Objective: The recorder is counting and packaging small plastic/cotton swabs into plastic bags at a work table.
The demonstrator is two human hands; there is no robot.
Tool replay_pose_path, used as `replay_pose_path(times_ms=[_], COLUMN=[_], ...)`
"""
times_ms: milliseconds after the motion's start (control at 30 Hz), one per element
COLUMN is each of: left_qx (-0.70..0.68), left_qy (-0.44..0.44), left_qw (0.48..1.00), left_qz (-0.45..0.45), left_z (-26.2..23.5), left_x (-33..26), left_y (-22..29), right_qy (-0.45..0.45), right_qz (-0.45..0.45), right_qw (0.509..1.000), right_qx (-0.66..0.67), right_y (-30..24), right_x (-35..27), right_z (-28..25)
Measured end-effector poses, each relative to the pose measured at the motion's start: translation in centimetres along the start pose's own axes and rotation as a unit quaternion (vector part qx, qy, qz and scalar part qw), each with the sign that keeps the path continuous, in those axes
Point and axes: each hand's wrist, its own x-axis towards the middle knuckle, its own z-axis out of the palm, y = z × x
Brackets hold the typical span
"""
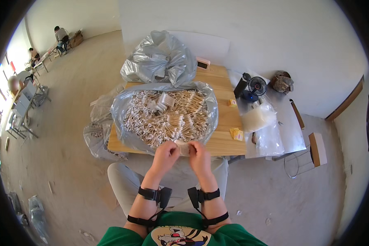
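Note:
Between my two hands is a small clear plastic bag (183, 148), pale contents showing through it. My left hand (167, 155) pinches one side of it and my right hand (199, 156) the other, fingers closed. Both hands are at the near edge of the table, just in front of a large grey plastic bag (212, 110) spread wide. Heaped in that bag is a pile of loose cotton swabs (174, 123) with wooden sticks. Some small filled clear packets (165, 101) lie on top of the pile.
Behind the pile stands a bunched grey plastic bag (160, 61). Small yellow packets (236, 133) lie on the right of the wooden table (225, 147). A side table holds a black fan (257, 86) and clear plastic bags (260, 119). Stuffed bags (98, 139) stand left; two people sit far left.

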Motion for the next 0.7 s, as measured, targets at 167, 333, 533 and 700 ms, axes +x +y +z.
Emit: replay_pose_path(times_ms=[167,333,533,700], left_qx=[-0.274,-0.423,-0.045,0.053], left_qy=[0.197,0.121,0.193,0.194], left_qw=[0.941,0.884,0.979,0.979], left_qz=[-0.039,-0.16,-0.039,0.042], left_z=[0.1,0.1,-1.8,-2.6], left_x=[1.3,1.5,3.1,4.4], left_y=[-1.7,-0.9,-1.4,-2.2], right_qy=[0.118,0.063,0.06,-0.082], right_qz=[0.228,0.247,0.177,0.025], right_qw=[0.89,0.852,0.904,0.988], right_qx=[0.376,0.457,0.383,0.129], right_y=[1.8,3.0,2.6,0.3], right_x=[1.2,1.2,3.9,7.6], right_z=[0.9,2.8,2.9,3.9])
